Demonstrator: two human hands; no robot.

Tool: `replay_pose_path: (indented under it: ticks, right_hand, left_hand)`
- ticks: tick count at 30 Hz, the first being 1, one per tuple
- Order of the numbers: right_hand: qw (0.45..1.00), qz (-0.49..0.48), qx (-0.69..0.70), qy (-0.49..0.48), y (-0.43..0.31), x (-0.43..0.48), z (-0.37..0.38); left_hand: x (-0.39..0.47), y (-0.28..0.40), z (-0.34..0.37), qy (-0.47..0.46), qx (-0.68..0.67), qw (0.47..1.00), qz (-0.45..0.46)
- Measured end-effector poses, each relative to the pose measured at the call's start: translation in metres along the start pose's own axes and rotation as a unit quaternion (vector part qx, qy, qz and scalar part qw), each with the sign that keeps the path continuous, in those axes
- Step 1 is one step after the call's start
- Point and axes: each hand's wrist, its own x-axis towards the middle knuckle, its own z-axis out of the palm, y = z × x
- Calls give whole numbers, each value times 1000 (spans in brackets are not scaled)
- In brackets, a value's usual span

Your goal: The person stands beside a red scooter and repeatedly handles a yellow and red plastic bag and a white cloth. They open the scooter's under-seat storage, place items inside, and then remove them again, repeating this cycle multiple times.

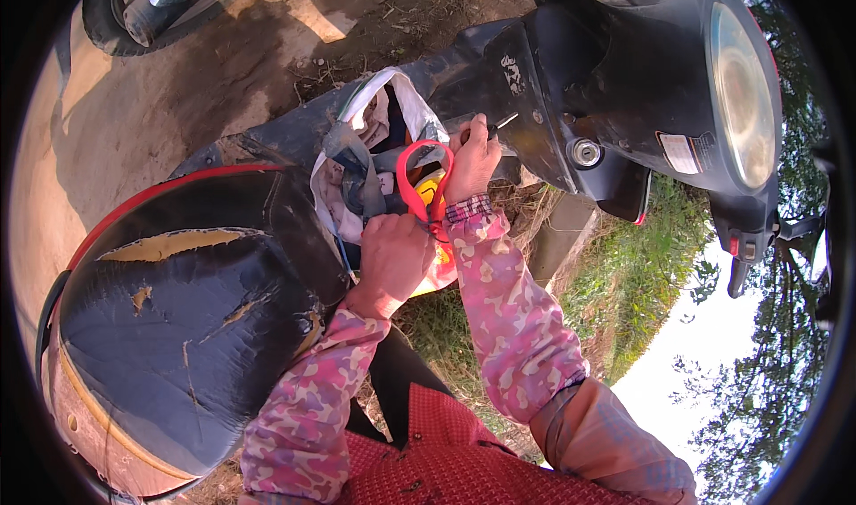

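A key [506,121] with a dark head and thin metal blade sticks out of my right hand [476,159], its tip towards the scooter's front panel. On that panel a round key lock [586,152] sits apart from the key. My left hand [394,257] is closed at the near edge of an open white-lined bag [418,107]; its fingertips are hidden. Between both hands a red strap loop [403,171] stands up. Inside the bag are crumpled pale cloth [374,120], a grey strap [364,154] and something yellow [428,187].
The scooter's black seat [174,318], torn with foam showing, lies to my left. To the right are its headlight [741,97] and a handlebar grip [739,274]. Another vehicle's wheel [110,30] stands on the concrete at upper left. Grass [615,284] grows beyond the scooter's near side.
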Motion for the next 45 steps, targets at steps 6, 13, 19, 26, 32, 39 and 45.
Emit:
replay_pose_path:
  ticks: [6,13,19,26,32,39,45]
  right_hand:
    - [921,207,246,-221,-56,-10,-78]
    - [923,180,256,-225,-84,-37,-134]
    - [969,61,-145,-193,-71,-91,-166]
    - [794,-51,-551,-253,-77,-131,-186]
    - [859,-136,-486,-87,-55,-102,-260]
    - [929,-118,-350,-9,-52,-88,-293]
    - [972,18,-235,13,-61,-94,-294]
  left_hand:
    - [4,6,-4,-18,-12,1000,10]
    - [-3,21,-27,-28,-33,997,63]
    - [-49,56,-30,-38,11,982,182]
    - [-87,101,10,-83,-30,972,220]
    - [-88,123,16,-198,-45,972,120]
    - [-50,121,-15,-286,56,939,-184]
    - [-39,92,-8,-248,132,948,-151]
